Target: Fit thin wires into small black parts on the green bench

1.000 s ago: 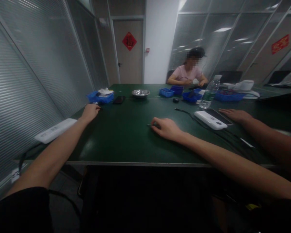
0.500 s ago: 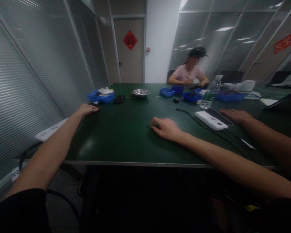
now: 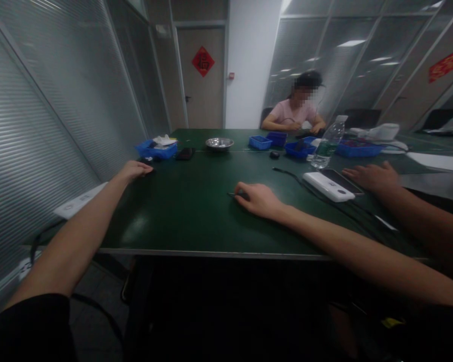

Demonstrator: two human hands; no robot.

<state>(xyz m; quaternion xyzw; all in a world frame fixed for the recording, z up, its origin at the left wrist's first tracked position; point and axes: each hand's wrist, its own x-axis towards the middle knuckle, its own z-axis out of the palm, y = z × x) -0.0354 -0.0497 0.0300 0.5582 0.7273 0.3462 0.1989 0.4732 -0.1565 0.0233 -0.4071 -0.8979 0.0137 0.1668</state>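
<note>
On the left of the green table (image 3: 189, 211), my left hand (image 3: 134, 170) rests with its fingers pinched together. A small dark thing shows at its fingertips, too small to name. Just beyond it is a blue tray (image 3: 156, 150) with white tissue and other bits in it. My right hand (image 3: 257, 199) lies on the table right of the middle, with fingers curled round a slim tool whose thin dark tip (image 3: 231, 194) points left; its kind is hidden by the hand.
A steel bowl (image 3: 219, 145) and a black phone-like slab (image 3: 185, 153) lie farther back. At right are a white power bank (image 3: 327, 187), a phone (image 3: 342, 181), cables, a water bottle (image 3: 328, 143) and a co-worker's hand (image 3: 373, 176). Another person (image 3: 296, 110) sits across the table.
My hands stay in place. At far right, the dark object by the neighbour's arm has moved away, uncovering a white sheet, and that neighbour's hand has lifted slightly.
</note>
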